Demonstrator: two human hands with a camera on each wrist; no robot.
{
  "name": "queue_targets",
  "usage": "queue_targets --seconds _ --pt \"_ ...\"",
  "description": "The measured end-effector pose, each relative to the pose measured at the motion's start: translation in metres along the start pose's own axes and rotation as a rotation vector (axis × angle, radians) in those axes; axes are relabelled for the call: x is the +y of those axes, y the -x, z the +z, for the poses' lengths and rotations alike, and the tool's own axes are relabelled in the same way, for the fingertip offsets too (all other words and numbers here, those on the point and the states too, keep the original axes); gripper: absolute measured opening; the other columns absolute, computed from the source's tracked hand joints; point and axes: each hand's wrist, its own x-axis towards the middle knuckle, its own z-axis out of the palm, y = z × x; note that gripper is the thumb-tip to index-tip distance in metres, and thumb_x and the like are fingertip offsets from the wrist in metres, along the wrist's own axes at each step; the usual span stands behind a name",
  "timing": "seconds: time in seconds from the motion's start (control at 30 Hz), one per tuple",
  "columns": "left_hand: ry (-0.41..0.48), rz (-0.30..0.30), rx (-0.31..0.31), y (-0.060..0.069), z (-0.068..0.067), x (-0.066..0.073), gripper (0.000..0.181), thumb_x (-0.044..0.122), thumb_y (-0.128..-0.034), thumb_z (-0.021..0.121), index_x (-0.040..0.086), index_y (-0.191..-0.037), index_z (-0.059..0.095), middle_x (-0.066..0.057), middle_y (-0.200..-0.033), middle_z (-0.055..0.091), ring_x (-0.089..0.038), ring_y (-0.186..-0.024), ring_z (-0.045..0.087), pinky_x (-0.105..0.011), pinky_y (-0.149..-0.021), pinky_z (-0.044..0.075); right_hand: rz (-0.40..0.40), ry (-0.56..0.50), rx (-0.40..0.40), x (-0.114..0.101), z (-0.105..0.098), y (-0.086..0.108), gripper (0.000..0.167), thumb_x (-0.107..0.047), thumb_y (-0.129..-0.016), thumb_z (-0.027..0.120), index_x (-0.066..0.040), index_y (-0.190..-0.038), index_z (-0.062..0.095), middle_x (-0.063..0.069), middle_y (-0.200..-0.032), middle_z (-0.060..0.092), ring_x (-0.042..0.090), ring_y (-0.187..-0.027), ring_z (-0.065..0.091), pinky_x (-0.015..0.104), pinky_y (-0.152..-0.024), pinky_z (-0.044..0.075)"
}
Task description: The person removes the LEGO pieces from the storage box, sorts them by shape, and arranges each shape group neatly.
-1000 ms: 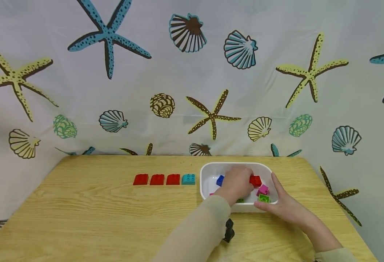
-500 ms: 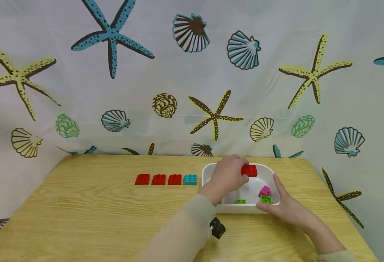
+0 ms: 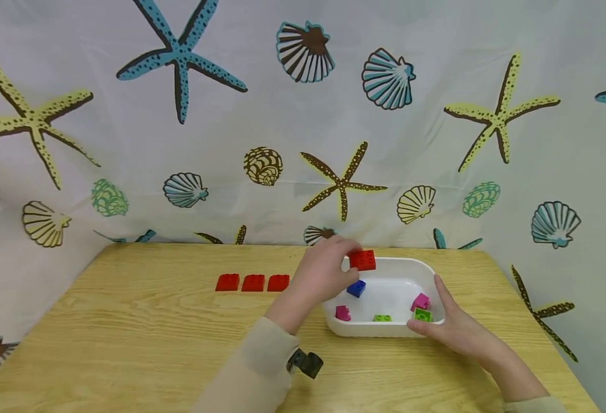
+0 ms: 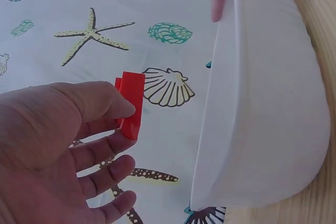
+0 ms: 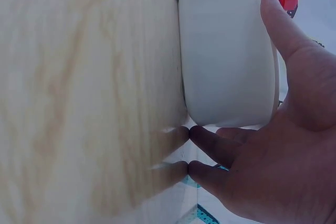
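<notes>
My left hand (image 3: 319, 274) pinches a red toy brick (image 3: 363, 260) between thumb and fingers, above the left part of a white plastic tub (image 3: 380, 330). In the left wrist view the brick (image 4: 135, 100) stands on edge at the thumb tip, the other fingers loosely bent. At the tub's right end, my right hand (image 3: 455, 324) grips it, thumb over the front rim and fingers round the side. Inside the tub lie a blue brick (image 3: 356, 288), a pink brick (image 3: 342, 313), another pink brick (image 3: 420, 302), a green brick (image 3: 383, 318) and another green brick (image 3: 422, 315).
Left of the tub, several red bricks (image 3: 253, 283) lie in a row on the wooden table (image 3: 143, 327). My left hand covers nearly all of the teal brick at the row's right end. A shell-patterned cloth (image 3: 220, 115) hangs behind the table.
My left hand has lifted the red brick out of the tub and carried it leftward. The blue brick and left pink brick now show fully. My right hand keeps its hold on the tub.
</notes>
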Motion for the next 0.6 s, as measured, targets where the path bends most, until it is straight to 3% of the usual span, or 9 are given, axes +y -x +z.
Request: queue_targets --seconds 0.13,0.33,0.6 --pt "0.028 0.008 0.031 0.011 -0.009 -0.014 0.043 0.018 -0.1000 0.081 0.018 -0.143 0.073 -0.002 -0.135 0.071 -0.027 -0.126 0.060 -0.048 -0.106 0.055 -0.012 0.001 -0.001 -0.001 0.000 0.000 0.136 -0.059 -0.097 0.080 -0.011 -0.173 -0.021 0.038 -0.177 0.001 0.065 -0.159 0.015 0.078 -0.123 0.024" --pt "0.036 -0.037 0.059 0.028 -0.021 -0.039 0.044 0.014 -0.0987 0.081 0.017 -0.142 0.074 -0.004 -0.146 0.068 -0.030 -0.133 0.061 -0.052 -0.111 0.054 -0.020 0.013 -0.007 -0.003 0.001 0.000 0.135 -0.060 -0.097 0.079 -0.011 -0.173 -0.021 0.039 -0.177 0.001 0.066 -0.158 0.016 0.079 -0.122 0.024" --pt "0.077 -0.057 0.094 0.047 -0.041 -0.070 0.045 0.009 -0.0972 0.081 0.013 -0.142 0.073 -0.007 -0.143 0.069 -0.031 -0.122 0.065 -0.050 -0.104 0.058 0.008 0.024 -0.008 -0.002 -0.001 0.001 0.135 -0.061 -0.098 0.078 -0.011 -0.173 -0.023 0.040 -0.176 -0.001 0.066 -0.158 0.014 0.079 -0.123 0.022"
